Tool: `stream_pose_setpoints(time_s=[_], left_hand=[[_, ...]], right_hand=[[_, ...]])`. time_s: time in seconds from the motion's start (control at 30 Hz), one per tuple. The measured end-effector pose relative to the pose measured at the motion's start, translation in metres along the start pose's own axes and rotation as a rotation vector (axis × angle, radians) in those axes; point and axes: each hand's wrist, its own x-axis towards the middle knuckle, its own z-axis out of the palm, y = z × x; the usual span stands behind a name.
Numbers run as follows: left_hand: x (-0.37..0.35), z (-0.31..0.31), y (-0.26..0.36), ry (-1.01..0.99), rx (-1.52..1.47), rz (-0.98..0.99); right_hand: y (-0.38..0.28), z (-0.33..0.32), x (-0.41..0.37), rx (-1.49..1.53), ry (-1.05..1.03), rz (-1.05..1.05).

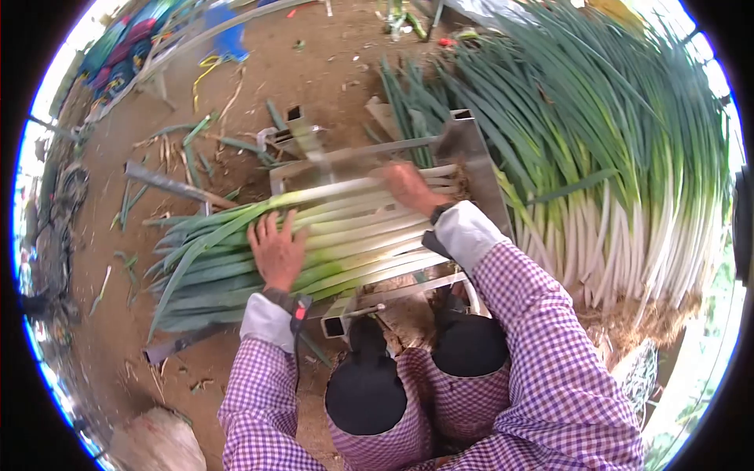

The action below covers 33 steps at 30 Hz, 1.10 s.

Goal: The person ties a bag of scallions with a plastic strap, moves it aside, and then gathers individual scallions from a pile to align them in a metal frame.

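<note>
A row of long green onions (pixel 353 235) lies side by side across a metal frame (pixel 487 177), white stalks and roots to the right, dark green leaves to the left. My left hand (pixel 278 247) rests on the onions where white turns to green, its fingers spread. Over the white stalks near the root end is my right hand (pixel 404 187). Motion blurs its fingers, so whether it grips a stalk does not show.
A large pile of green onions (pixel 605 157) stands along the right. Metal tubes (pixel 177 186) stick out from the frame's left side. Leaf scraps (pixel 188 149) litter the dirt floor. A pale sack (pixel 157 441) lies at lower left. My knees (pixel 365 396) are close below the frame.
</note>
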Motion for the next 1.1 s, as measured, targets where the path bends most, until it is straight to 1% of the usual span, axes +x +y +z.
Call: stream_pose_setpoints(time_s=[0.07, 0.17, 0.3, 0.37, 0.47, 0.57, 0.6, 0.63, 0.73, 0.83, 0.93, 1.0, 1.03, 1.1], left_hand=[[0.000, -0.001, 0.002, -0.013, -0.007, -0.004], [0.000, -0.002, 0.002, -0.018, -0.017, -0.011], [0.002, -0.002, 0.005, -0.008, -0.013, 0.009], [0.001, -0.004, 0.004, -0.003, 0.007, 0.016], [0.001, -0.005, 0.004, 0.064, 0.015, 0.050], [0.003, -0.005, 0.005, 0.093, 0.016, 0.050], [0.003, -0.006, 0.007, 0.093, 0.012, 0.051], [0.003, -0.007, 0.009, 0.045, -0.006, 0.030], [0.008, -0.010, 0.013, 0.100, 0.022, 0.103], [0.018, -0.009, 0.010, 0.034, -0.027, 0.147], [0.025, 0.000, -0.003, -0.144, -0.067, 0.102], [0.025, -0.005, 0.006, -0.190, -0.090, 0.010], [0.021, -0.006, 0.012, -0.171, -0.041, 0.019], [0.015, -0.001, 0.015, -0.119, 0.035, 0.046]], right_hand=[[-0.010, -0.003, -0.002, -0.151, 0.051, -0.163], [-0.022, -0.003, -0.005, -0.074, 0.034, -0.013], [-0.026, -0.003, -0.008, -0.028, 0.035, 0.086], [-0.030, 0.000, -0.009, -0.069, 0.070, 0.065], [-0.038, -0.005, -0.011, -0.106, 0.038, 0.051], [-0.045, -0.001, -0.012, -0.269, 0.047, 0.052], [-0.046, 0.001, -0.013, -0.252, 0.070, 0.019], [-0.046, 0.001, -0.015, -0.238, 0.093, -0.014], [-0.050, -0.001, -0.020, -0.218, 0.154, -0.091], [-0.047, 0.002, -0.022, -0.279, 0.173, -0.125], [-0.038, 0.007, -0.024, -0.314, 0.133, -0.109], [-0.023, 0.017, -0.023, -0.244, 0.107, -0.042], [-0.017, 0.023, -0.025, -0.235, 0.151, -0.044], [0.005, 0.041, -0.022, -0.332, 0.203, -0.030]])
